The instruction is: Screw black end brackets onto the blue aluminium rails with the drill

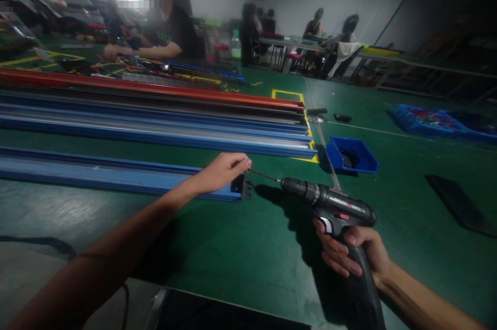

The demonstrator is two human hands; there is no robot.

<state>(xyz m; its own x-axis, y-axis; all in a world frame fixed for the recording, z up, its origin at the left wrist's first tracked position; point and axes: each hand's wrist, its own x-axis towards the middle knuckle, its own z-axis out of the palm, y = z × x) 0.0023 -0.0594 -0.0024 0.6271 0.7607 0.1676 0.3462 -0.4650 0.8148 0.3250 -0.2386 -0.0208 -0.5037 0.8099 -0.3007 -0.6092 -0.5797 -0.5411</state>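
Over the green table (267, 252), your right hand (373, 247) grips the drill (337, 206) and your left hand (227, 169) pinches the bit (266, 174) near its tip (finer detail there is too small to tell) by the blue rail (116, 177)'s black end piece (247, 189), apparently lining up, which calls for steady aim.

Green table (240, 252): blue rails (132, 178), blue bin (359, 167).
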